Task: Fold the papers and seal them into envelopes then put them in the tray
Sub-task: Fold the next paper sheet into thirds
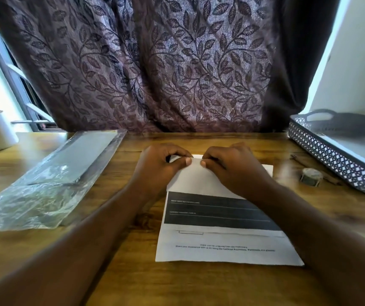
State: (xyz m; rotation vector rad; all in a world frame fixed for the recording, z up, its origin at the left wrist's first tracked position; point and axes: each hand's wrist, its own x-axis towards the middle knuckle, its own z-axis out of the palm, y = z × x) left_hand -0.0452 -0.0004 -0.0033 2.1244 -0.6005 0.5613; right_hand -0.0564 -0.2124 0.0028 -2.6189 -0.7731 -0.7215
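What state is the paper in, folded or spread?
Partly folded: a blank flap of the paper lies over its far part, above the dark band; left hand and right hand pinch its far edge.

Paper: lay on the wooden table, its far part folded over, a dark printed band showing.
Left hand: pinched the fold's far edge, fingers curled.
Right hand: pinched the same edge, just beside the left.
Tray: sat far right.
Plastic packet: lay left.
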